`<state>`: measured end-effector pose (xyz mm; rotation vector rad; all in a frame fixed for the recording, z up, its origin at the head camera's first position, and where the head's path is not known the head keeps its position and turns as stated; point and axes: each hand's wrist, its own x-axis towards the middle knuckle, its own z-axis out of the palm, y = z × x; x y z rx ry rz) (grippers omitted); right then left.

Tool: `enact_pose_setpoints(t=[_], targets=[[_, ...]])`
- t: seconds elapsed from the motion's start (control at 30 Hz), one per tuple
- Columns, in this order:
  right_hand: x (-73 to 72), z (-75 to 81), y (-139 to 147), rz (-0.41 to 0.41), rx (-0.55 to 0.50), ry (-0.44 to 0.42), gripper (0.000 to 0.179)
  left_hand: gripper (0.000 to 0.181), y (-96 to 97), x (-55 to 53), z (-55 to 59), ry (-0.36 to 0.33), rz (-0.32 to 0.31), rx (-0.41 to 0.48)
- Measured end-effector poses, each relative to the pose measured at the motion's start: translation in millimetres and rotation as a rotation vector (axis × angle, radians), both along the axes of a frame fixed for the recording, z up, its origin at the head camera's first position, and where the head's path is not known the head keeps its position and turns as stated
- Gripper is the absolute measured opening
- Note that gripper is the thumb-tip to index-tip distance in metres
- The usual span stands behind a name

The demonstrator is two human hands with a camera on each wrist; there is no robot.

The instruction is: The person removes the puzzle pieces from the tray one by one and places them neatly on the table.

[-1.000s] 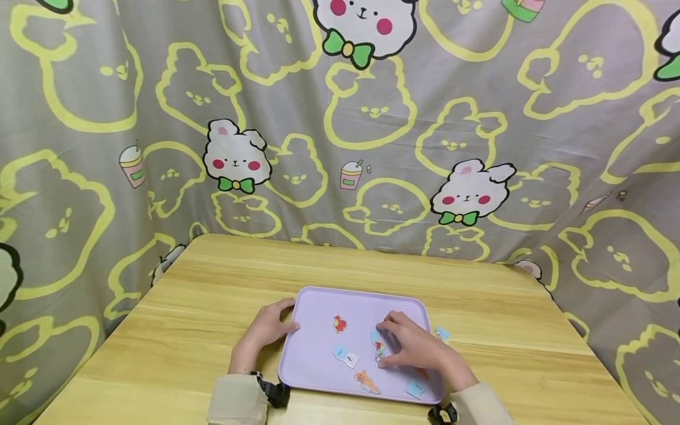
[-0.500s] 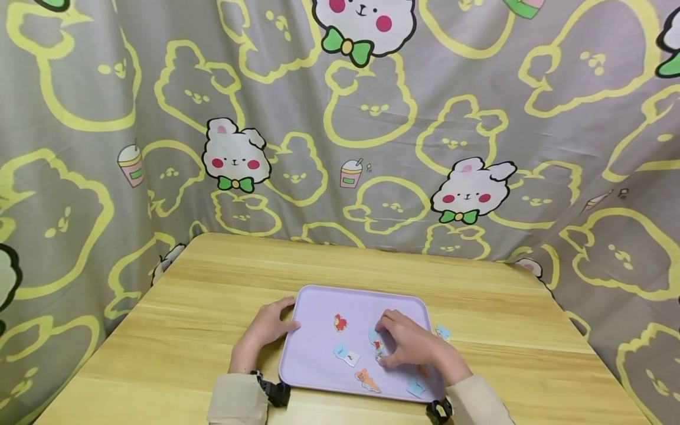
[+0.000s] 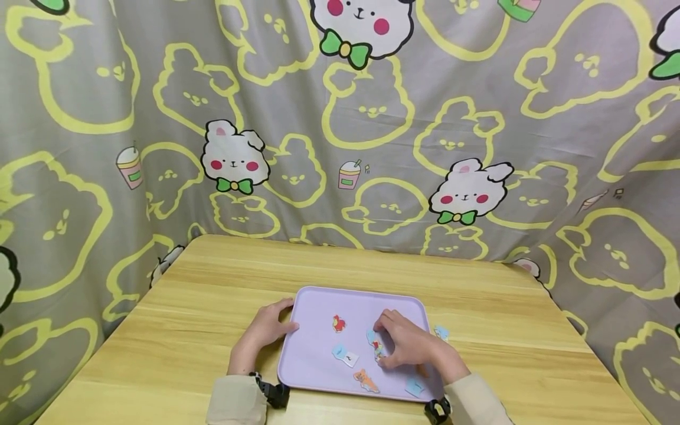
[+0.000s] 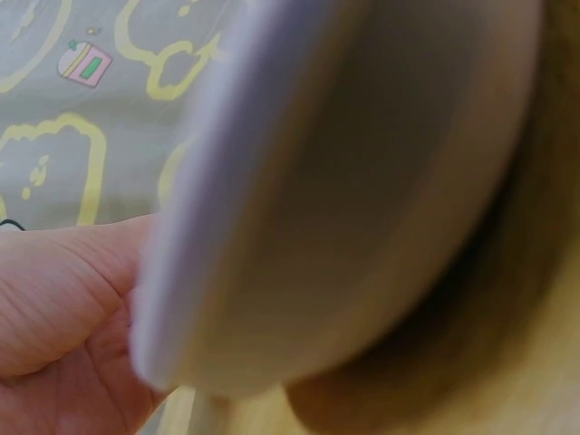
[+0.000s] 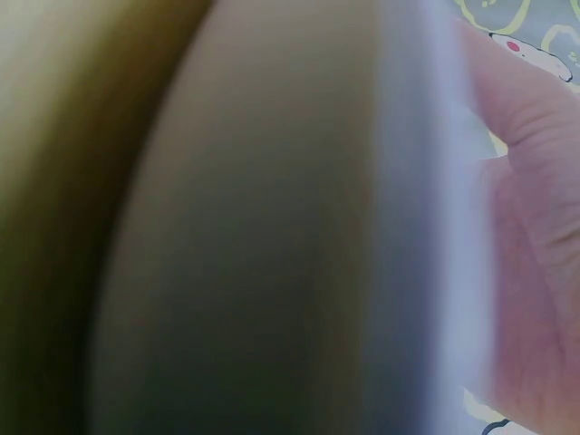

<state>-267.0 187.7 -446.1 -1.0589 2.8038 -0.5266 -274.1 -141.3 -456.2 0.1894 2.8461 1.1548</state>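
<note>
A lilac tray (image 3: 319, 307) lies on the wooden table. My left hand (image 3: 268, 324) holds its left edge, thumb on the rim and fingers along the outside. Over the tray's right half, my right hand (image 3: 406, 342) grips a flat, picture-printed puzzle piece (image 3: 378, 348) coloured blue, red and green, fingertips at its far end and thumb at its near end. Part of that piece is hidden by the hand. Both wrist views are mostly filled by the blurred tray side, with the left palm (image 4: 63, 317) and the right hand's edge (image 5: 539, 208) beside it.
On the tray lie a red piece (image 3: 338, 323), a blue-and-white pair (image 3: 345, 356), an orange animal piece (image 3: 365, 381) and a blue piece (image 3: 414, 387). An orange piece (image 3: 422, 370) shows partly under the right wrist. Another blue piece (image 3: 441, 332) sits just outside the tray's right edge. A patterned curtain (image 3: 297, 118) surrounds the table.
Very little differs. My right wrist has shifted slightly left while its fingers stay at the same puzzle piece; the left hand keeps its place on the tray.
</note>
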Motion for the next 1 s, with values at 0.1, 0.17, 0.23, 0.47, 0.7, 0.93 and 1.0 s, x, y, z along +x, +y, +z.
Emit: enact_pose_setpoints(t=[0.1, 0.17, 0.23, 0.47, 0.7, 0.93, 1.0], targets=[[0.1, -0.9, -0.2, 0.006, 0.009, -0.004, 0.058, 0.056, -0.3, 0.1, -0.9, -0.001, 0.000, -0.001], [0.0, -1.2, -0.5, 0.008, 0.016, -0.005, 0.057, 0.056, -0.4, -0.2, -1.3, -0.003, 0.000, -0.002], [0.1, -1.0, -1.0, 0.008, 0.020, -0.007, 0.056, 0.056, -0.4, -0.4, -1.1, -0.004, 0.000, -0.004], [0.5, 0.9, -3.5, 0.011, 0.013, 0.000, 0.048, 0.056, -0.4, -0.2, 0.0, -0.011, 0.008, 0.000], [2.0, 3.8, 0.0, 0.032, 0.005, -0.076, 0.057, 0.056, 0.3, 0.8, 0.4, -0.007, 0.003, 0.006], [0.8, 7.6, 7.2, 0.061, 0.001, -0.181, 0.068, 0.057, 0.6, -0.4, -0.7, -0.014, 0.005, 0.016], [-0.6, 7.6, 7.6, 0.066, -0.001, -0.186, 0.067, 0.057, 0.6, -1.4, -1.0, -0.016, 0.007, 0.015]])
